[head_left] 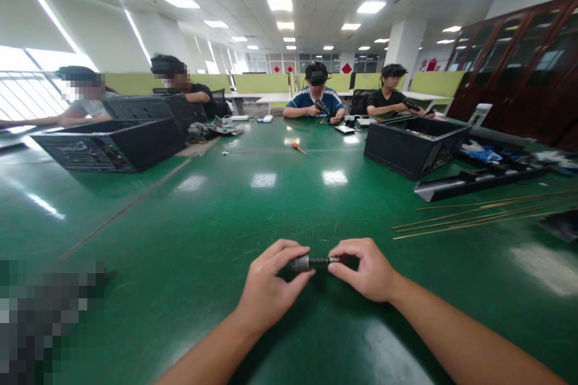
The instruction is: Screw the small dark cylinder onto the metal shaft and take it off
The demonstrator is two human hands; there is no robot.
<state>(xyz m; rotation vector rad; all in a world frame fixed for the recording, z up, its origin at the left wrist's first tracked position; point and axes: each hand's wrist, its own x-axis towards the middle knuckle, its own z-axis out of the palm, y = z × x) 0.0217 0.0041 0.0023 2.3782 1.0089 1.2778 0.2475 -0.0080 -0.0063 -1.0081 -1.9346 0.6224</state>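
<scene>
Both my hands meet just above the green table (271, 204) near its front edge. My left hand (271, 286) pinches the silvery cylindrical end of a small metal part (301, 263) between thumb and fingers. My right hand (363, 271) grips the dark thin shaft (324, 260) that sticks out of that part, with a bit of red showing at the fingers. The piece is held level between the two hands. What lies inside my right fist is hidden.
Open black computer cases stand at the left (112, 144) and right (413, 144). Thin brass-coloured rods (474, 216) lie at the right. A red-handled screwdriver (298, 147) lies mid-table. Several people sit at the far side, working on their own items.
</scene>
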